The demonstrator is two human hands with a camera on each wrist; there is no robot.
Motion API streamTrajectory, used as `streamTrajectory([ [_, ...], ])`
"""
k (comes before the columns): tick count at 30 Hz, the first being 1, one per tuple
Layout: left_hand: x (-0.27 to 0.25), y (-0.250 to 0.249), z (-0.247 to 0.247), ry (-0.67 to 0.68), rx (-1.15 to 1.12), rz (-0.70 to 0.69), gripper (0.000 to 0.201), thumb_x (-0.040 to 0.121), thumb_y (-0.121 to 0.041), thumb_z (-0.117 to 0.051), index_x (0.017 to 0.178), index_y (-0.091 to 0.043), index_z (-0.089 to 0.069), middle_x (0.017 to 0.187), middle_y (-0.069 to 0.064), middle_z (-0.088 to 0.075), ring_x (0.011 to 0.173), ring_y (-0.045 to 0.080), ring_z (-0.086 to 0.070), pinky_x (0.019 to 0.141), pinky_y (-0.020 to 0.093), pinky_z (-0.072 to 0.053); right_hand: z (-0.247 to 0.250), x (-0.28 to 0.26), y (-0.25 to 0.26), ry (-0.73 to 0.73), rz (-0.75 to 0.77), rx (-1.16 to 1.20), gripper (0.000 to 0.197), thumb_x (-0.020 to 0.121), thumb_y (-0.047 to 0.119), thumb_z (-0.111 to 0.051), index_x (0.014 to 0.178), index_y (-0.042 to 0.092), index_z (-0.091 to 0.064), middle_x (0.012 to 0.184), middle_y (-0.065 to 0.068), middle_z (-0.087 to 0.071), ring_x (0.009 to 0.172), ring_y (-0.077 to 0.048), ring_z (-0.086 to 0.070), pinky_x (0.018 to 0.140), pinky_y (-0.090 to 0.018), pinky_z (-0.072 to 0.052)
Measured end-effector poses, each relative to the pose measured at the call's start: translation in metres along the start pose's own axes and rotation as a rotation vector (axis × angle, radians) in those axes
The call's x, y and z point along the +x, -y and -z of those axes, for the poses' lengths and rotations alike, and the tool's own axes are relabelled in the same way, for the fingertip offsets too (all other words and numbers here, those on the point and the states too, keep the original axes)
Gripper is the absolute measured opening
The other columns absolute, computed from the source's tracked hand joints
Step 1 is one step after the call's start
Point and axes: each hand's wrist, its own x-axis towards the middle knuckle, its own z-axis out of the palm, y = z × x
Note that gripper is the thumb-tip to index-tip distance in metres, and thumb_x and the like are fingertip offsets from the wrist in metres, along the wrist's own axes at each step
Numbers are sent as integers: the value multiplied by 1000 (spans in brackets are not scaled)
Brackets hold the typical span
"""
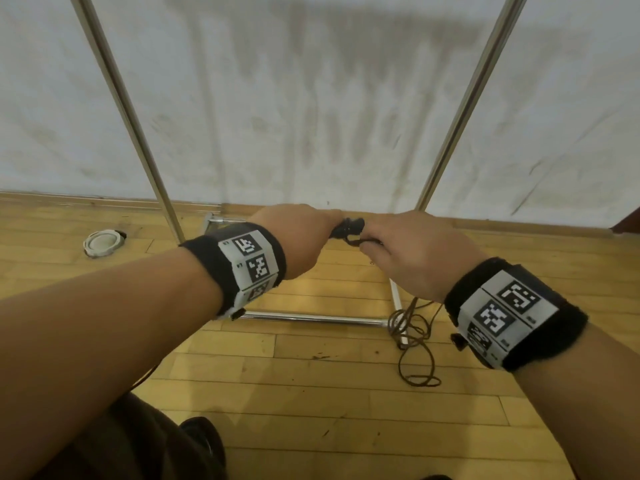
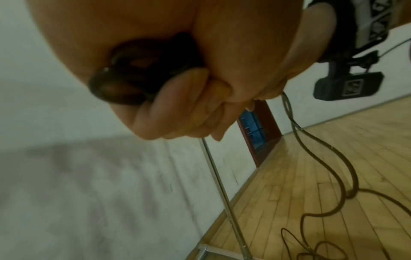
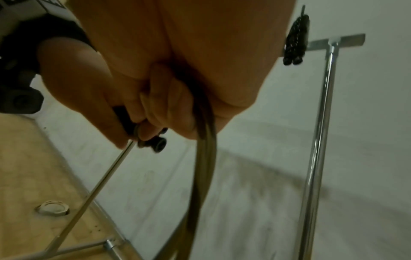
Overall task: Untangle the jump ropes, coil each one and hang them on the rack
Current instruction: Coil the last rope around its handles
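Seen from the head camera, two bare forearms reach forward over a pale wooden floor (image 1: 311, 393), each wrist wrapped in a black band printed with black-and-white square markers. The left hand (image 1: 298, 237) and the right hand (image 1: 412, 251) meet in the middle of the view, knuckles up, in front of a chrome rack (image 1: 138, 126) that stands against a stained white wall (image 1: 311, 98).

The left hand is clenched around black jump rope handles (image 1: 348, 228); the left wrist view shows the rounded black handle ends (image 2: 115, 86) poking out past the curled fingers. The right hand grips a dark brown cord (image 3: 203, 149), which runs through its closed fingers and drops away below the palm. In the right wrist view, the right fingertips (image 3: 146, 132) also pinch at the black handle tip (image 3: 159, 144) held by the other hand.

From the right hand the cord falls to the floor, where its slack lies in loose tangled loops (image 1: 412, 337) over the rack's right foot bar and beside the low cross bar (image 1: 311, 319).

The right wrist view also shows a second jump rope (image 3: 296, 40), black and bundled, hanging from the rack's top bar near the right upright (image 3: 320, 140).

A round white plastic fitting (image 1: 102, 242) sits in the floor left of the rack. At the bottom edge, a dark shoe (image 1: 202, 441) and a trouser leg are visible.
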Motion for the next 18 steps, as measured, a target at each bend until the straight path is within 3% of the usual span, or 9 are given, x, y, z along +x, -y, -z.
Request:
streamTrajectory([
  [5,-2,-4,5,14,98,-88,28,108,-17,-52,128,-35,-47,78,-7,-56,61,11,-53,48,26,-30,12,-5,-4,40,42,-46,27,104,45,-47,101,29,-69,81,9,-63,72,-7,-56,70,-32,-51],
  [10,-5,-10,7,88,153,-206,28,109,-22,-52,132,-39,-47,78,-7,-54,63,11,-51,50,27,-31,22,-6,-9,4,74,-60,25,90,57,-63,87,32,-66,69,13,-57,64,-2,-51,57,-24,-33],
  [12,-8,-13,6,133,160,-276,24,111,-27,-49,132,-38,-46,80,-7,-56,64,12,-53,52,28,-34,24,-6,-14,13,54,83,27,81,58,-73,87,34,-63,68,12,-59,67,-2,-55,58,-23,-34],
  [15,-12,-11,5,122,196,-349,21,112,-32,-45,130,-40,-38,83,-8,-57,66,13,-55,53,30,-36,18,-5,-22,144,-18,512,36,78,49,-82,107,39,-63,75,9,-68,65,-9,-60,63,-32,-49],
  [17,-15,-10,4,95,228,-370,25,112,-30,-46,128,-41,-31,88,-7,-60,68,15,-59,52,30,-39,10,-6,-24,293,-74,794,47,78,48,-78,121,35,-63,84,3,-71,54,-17,-51,55,-29,-46],
  [18,-16,-10,3,80,238,-374,31,111,-27,-47,130,-41,-27,90,-7,-61,68,16,-61,52,31,-41,6,-7,-25,362,-95,887,52,79,49,-74,126,29,-63,88,-3,-71,49,-15,-45,48,-27,-41],
])
